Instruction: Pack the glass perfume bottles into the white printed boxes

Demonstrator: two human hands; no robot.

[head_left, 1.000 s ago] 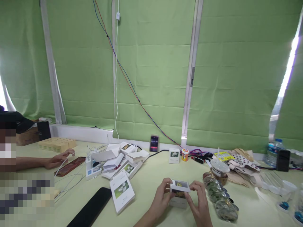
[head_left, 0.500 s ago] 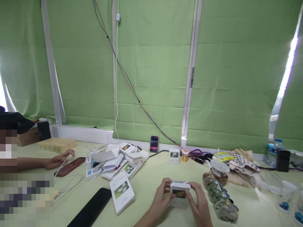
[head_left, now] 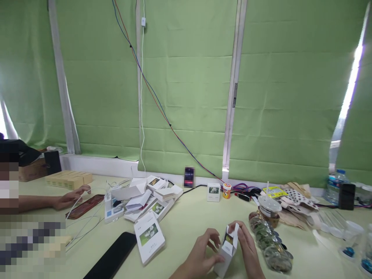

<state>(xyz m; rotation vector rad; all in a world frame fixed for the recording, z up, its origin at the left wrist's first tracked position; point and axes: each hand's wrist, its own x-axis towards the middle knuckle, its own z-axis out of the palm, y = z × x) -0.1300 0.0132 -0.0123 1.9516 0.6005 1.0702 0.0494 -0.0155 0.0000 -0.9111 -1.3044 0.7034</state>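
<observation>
Low in the middle of the head view I have a small white carton point(head_left: 224, 260), tilted, its top flaps up and something yellowish showing inside. My right hand point(head_left: 246, 248) is closed around the carton's right side, with fingers by the raised flap. On the other side, my left hand point(head_left: 203, 252) touches the carton with its thumb. The left fingers are bent and spread apart just beside the open top. The underside of the carton and part of the right fingers are hidden.
Left lie a black phone point(head_left: 112, 255), a white box with a flower picture point(head_left: 149, 236) and a pile of white cartons point(head_left: 139, 199). Several round clear packs point(head_left: 266, 244) and a lidded cup point(head_left: 269, 207) stand right. Another person's hand point(head_left: 69, 197) is far left.
The carton has turned from its picture side facing me to a narrow side, and its open top now shows. My left fingers have come off its upper edge.
</observation>
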